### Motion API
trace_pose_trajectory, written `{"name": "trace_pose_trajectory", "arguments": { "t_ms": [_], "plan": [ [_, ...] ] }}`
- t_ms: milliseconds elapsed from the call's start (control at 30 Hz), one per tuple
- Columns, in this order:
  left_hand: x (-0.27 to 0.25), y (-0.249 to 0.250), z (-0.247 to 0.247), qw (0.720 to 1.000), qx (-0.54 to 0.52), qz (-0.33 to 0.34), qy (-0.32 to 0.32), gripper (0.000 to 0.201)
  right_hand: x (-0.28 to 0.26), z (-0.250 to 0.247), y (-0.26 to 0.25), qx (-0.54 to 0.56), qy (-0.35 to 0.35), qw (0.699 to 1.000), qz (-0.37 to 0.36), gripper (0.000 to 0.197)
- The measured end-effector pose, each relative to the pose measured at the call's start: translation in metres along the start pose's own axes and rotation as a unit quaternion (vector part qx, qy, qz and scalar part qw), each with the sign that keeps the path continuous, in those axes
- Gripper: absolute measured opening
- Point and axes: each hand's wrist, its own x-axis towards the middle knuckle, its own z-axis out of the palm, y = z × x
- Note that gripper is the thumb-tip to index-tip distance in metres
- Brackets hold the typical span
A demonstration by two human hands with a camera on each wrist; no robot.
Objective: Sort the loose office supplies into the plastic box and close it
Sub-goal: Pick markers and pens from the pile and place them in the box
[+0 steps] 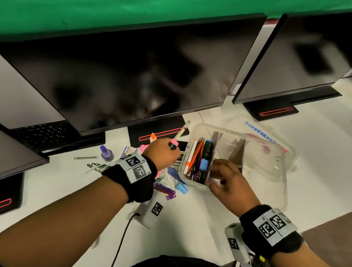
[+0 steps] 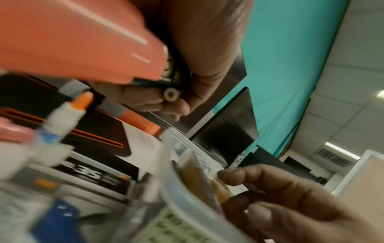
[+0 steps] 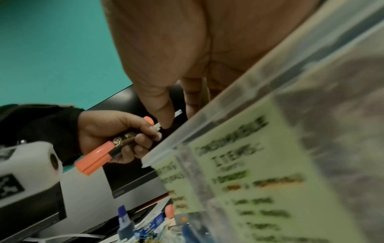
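Observation:
The clear plastic box (image 1: 259, 155) lies open on the white desk, its lid (image 1: 283, 184) folded out to the right. Several pens and a blue-capped highlighter (image 1: 205, 164) fill its left compartment. My left hand (image 1: 162, 152) hovers just left of the box and grips a pink-capped marker (image 1: 174, 143) together with a pale pen (image 1: 181, 132). The right wrist view shows that marker (image 3: 95, 159) beside a dark patterned pen (image 3: 124, 139). My right hand (image 1: 225, 182) pinches the box's near wall, thumb (image 3: 160, 106) outside the rim (image 3: 207, 115). A green label (image 3: 249, 164) shows through the box's wall.
Loose supplies lie left of the box: a glue bottle (image 1: 152, 137), a purple bottle (image 1: 106, 153), coloured paper clips (image 1: 164, 187), a blue cap (image 1: 182, 188), a metal clip (image 1: 85, 158). Dark monitors (image 1: 136, 73) and their bases (image 1: 156, 132) stand close behind.

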Motion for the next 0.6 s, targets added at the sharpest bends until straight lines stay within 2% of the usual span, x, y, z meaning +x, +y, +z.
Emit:
{"name": "trace_pose_trajectory", "arguments": {
  "t_ms": [67,133,200,267,367,533,600],
  "plan": [
    [0.004,0.015,0.017,1.000,-0.020,0.000,-0.021,0.017,-0.008,-0.012,0.010,-0.020,-0.005,1.000,0.001,0.032],
    [0.010,0.023,0.033,0.998,-0.053,-0.021,-0.039,0.016,-0.015,-0.018,0.015,-0.052,-0.040,0.998,0.014,0.030],
    [0.016,0.027,0.047,0.993,-0.093,-0.044,-0.057,0.024,-0.020,-0.015,0.015,-0.089,-0.085,0.992,-0.010,0.043],
    [0.024,0.030,0.059,0.996,-0.057,-0.032,-0.056,0.033,-0.023,-0.008,0.015,-0.128,-0.122,0.984,-0.036,0.053],
    [0.034,0.032,0.072,0.999,0.035,-0.013,-0.031,0.047,-0.025,-0.007,0.015,-0.143,-0.122,0.981,-0.053,0.041],
    [0.041,0.028,0.086,0.997,0.069,0.007,-0.031,0.066,-0.023,-0.010,0.018,-0.131,-0.112,0.982,-0.071,0.036],
    [0.041,0.026,0.087,0.997,0.079,0.012,-0.023,0.065,-0.022,-0.010,0.019,-0.137,-0.110,0.981,-0.078,0.036]
  ]
}}
